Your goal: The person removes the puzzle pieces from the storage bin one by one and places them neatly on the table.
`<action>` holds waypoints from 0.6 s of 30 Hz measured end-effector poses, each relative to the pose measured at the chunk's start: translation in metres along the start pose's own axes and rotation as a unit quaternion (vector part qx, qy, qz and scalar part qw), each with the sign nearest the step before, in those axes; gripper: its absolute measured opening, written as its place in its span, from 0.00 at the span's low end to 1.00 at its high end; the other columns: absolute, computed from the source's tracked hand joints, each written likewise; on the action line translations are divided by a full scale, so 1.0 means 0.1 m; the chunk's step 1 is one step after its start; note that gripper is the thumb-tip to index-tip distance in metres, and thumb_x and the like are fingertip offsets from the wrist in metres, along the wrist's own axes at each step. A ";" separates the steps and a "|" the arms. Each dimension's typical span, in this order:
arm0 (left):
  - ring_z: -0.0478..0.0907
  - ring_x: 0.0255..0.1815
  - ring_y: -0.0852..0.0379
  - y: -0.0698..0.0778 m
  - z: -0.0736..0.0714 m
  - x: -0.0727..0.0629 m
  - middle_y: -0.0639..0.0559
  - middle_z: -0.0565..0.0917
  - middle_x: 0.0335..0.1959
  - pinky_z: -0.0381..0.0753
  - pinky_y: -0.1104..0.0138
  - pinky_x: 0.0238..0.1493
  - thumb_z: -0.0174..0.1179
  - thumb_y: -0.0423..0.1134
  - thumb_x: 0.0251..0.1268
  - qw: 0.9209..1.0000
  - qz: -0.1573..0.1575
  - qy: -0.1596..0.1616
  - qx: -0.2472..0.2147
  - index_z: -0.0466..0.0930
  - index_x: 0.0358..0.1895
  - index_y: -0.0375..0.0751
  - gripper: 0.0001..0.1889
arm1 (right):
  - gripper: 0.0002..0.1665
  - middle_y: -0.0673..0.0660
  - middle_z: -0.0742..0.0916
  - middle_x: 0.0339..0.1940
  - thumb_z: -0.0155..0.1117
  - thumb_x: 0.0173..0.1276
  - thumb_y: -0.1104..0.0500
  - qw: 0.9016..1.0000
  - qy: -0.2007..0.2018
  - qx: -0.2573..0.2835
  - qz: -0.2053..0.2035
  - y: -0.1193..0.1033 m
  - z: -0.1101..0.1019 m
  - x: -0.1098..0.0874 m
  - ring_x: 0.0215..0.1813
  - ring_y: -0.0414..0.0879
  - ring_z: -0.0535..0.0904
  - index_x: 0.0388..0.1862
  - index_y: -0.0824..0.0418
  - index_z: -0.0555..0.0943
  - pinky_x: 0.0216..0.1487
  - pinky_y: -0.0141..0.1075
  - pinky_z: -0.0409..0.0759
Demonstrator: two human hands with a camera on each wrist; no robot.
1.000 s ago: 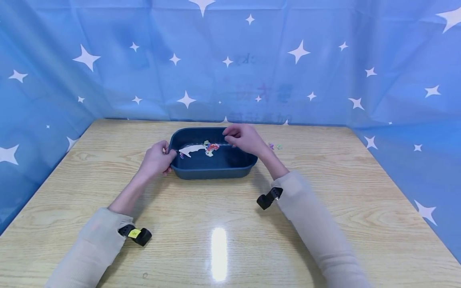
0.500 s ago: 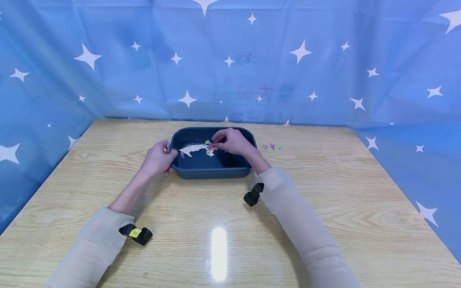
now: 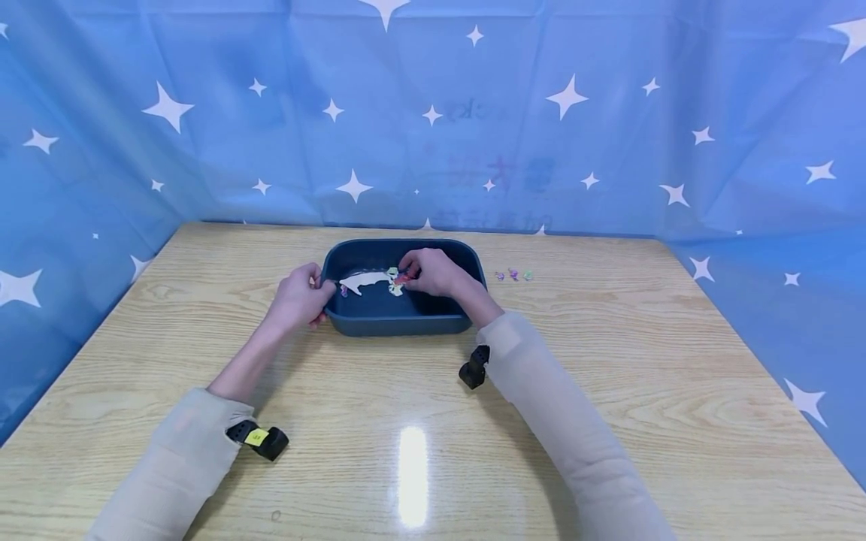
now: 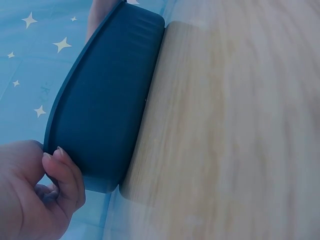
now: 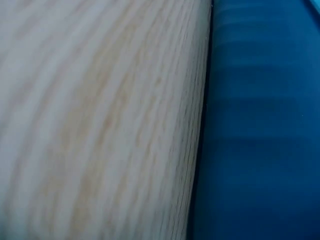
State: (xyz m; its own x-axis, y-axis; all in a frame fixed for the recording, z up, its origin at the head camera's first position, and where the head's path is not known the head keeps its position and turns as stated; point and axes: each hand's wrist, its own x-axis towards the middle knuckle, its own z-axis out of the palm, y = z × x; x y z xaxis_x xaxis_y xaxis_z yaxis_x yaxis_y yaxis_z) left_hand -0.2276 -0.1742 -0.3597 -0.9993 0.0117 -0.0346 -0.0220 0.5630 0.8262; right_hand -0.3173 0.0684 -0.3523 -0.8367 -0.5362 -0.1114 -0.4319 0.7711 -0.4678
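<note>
A dark blue plastic basin [image 3: 399, 326] stands on the table. My left hand [image 3: 301, 294] grips its left rim, thumb over the edge and fingers curled against the outer wall, as the left wrist view also shows. Inside lie a white flat strip [image 3: 363, 280], a small purple piece [image 3: 344, 291] and pale green pieces [image 3: 395, 289]. Reaching over the right side into the basin, my right hand [image 3: 435, 271] pinches a small red piece [image 3: 401, 279] between thumb and fingers. That hand is out of sight in the right wrist view, where only the basin's outer wall [image 5: 260, 150] and wood show.
Right of the basin, a purple trinket [image 3: 500, 276], a second purple one [image 3: 513, 275] and a green one [image 3: 528, 276] lie in a row on the wooden table [image 3: 609, 361]. A blue star-patterned curtain [image 3: 433, 150] hangs behind the table and along both sides.
My right hand has moved left and down from the basin's right rim to the red piece inside, uncovering one of the trinkets on the table. The left hand keeps its grip on the basin.
</note>
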 end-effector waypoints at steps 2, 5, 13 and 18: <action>0.75 0.11 0.58 0.00 0.00 0.00 0.49 0.78 0.13 0.78 0.67 0.16 0.48 0.35 0.72 1.000 0.001 0.000 0.000 0.63 0.32 0.37 0.09 | 0.19 0.60 0.86 0.48 0.67 0.71 0.60 1.000 -0.005 -0.002 0.003 0.00 -0.01 -0.01 0.49 0.50 0.81 0.58 0.65 0.81 0.54 0.41 0.79; 0.75 0.12 0.57 0.00 0.00 0.00 0.48 0.78 0.13 0.78 0.67 0.16 0.48 0.35 0.71 1.000 0.000 0.000 -0.001 0.63 0.32 0.37 0.09 | 0.18 0.60 0.85 0.49 0.69 0.70 0.58 1.000 -0.008 0.003 0.006 -0.01 -0.02 -0.02 0.50 0.50 0.80 0.55 0.65 0.82 0.54 0.40 0.79; 0.75 0.12 0.57 0.00 0.00 0.00 0.48 0.78 0.13 0.78 0.67 0.17 0.47 0.36 0.72 1.000 0.002 0.000 0.002 0.64 0.32 0.37 0.08 | 0.18 0.58 0.86 0.45 0.73 0.64 0.57 1.000 0.014 0.005 -0.002 -0.02 -0.02 -0.05 0.48 0.49 0.82 0.49 0.64 0.82 0.51 0.38 0.80; 0.76 0.12 0.56 -0.01 0.00 0.00 0.48 0.78 0.13 0.78 0.67 0.18 0.47 0.36 0.72 1.000 0.002 -0.001 0.001 0.64 0.32 0.37 0.08 | 0.18 0.57 0.87 0.39 0.73 0.62 0.58 0.999 0.038 0.034 -0.005 -0.02 -0.04 -0.10 0.41 0.48 0.83 0.48 0.63 0.80 0.45 0.38 0.82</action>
State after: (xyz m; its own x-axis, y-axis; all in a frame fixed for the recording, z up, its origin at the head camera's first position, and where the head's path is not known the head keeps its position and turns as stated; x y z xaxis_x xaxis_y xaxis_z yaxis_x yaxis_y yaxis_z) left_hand -0.2272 -0.1746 -0.3601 -0.9994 0.0147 -0.0326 -0.0186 0.5645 0.8252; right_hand -0.3099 0.0734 -0.3474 -0.8567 -0.5142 -0.0414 -0.4186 0.7398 -0.5268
